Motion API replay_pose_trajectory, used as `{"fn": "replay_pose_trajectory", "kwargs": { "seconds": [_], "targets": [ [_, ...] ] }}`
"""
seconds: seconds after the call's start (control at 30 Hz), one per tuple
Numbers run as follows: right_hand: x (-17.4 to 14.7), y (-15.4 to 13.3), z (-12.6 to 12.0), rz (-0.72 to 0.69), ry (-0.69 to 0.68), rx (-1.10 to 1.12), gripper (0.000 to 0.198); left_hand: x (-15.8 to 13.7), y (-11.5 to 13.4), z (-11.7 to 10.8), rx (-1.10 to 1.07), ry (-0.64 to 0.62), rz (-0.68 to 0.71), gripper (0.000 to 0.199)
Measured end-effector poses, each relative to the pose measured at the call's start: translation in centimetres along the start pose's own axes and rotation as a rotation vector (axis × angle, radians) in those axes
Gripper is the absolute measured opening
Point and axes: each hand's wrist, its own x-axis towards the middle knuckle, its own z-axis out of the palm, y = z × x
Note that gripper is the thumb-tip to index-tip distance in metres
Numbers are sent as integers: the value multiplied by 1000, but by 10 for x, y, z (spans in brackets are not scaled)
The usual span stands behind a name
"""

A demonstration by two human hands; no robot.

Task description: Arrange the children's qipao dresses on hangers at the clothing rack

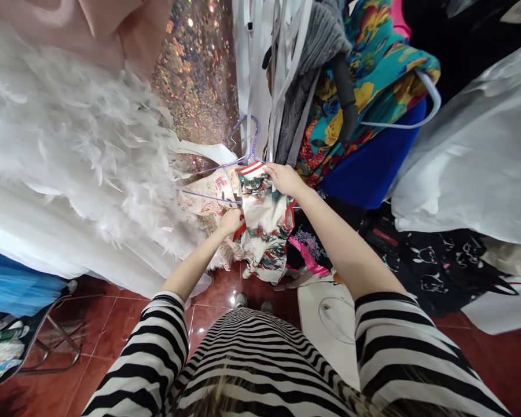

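A white printed top (263, 214) with a red-striped collar and red trim hangs in front of me. My right hand (284, 178) is closed on the top at the right end of its collar. Lower down, my left hand (233, 220) grips the garment's left side, beside the red trim; its fingertips are partly hidden. A purple wire hanger (256, 136) rises above the collar, and another purple bar (211, 196) sticks out to the left. Behind the top hangs a pale patterned cloth (208, 188).
White feathered fabric (113, 139) fills the left, beside a sequined cloth (197, 75). On the right are a floral garment (373, 75), a blue cloth (373, 168) and white fabric (473, 156). A white board (330, 324) lies on the red tiled floor (99, 336). A metal-legged stand (54, 336) is lower left.
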Motion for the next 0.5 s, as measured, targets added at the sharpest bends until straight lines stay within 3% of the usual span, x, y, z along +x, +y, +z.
{"fn": "replay_pose_trajectory", "kwargs": {
  "seconds": [0.13, 0.33, 0.5],
  "targets": [
    [2, 3, 2, -39, 2, -9, 38, -4, -14, -3, -84, 42, 37, 26],
    [6, 17, 4, -133, 22, 24, 37, -17, -55, -17, -482, 205, 108, 23],
    [11, 29, -1, -214, 19, 67, 38, -35, -73, -33, -662, 200, 164, 38]
  ]
}}
